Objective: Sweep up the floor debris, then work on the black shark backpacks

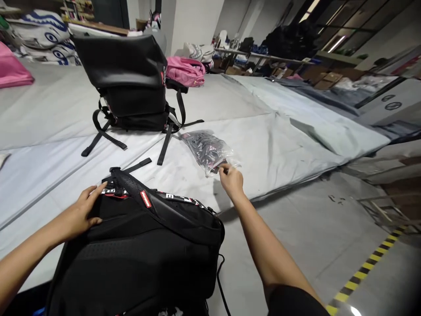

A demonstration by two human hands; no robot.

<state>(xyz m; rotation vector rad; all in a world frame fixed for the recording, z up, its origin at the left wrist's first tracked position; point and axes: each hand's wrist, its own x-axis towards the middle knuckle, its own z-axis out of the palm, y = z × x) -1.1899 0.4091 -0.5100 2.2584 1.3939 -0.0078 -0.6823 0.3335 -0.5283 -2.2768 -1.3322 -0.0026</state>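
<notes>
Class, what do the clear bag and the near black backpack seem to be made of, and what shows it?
The clear bag looks like thin, glossy plastic: transparent, crinkled, with bright highlights. The near black backpack seems mostly dull fabric, given its soft folds; fibre unclear.

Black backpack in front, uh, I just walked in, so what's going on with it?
A person has their left hand resting, spread, on the top of the near black backpack. Their right hand reaches past it and appears to pinch the near end of a clear plastic bag with dark contents on the pale-covered table. A second black backpack stands farther back, its straps trailing on the cover.
</notes>
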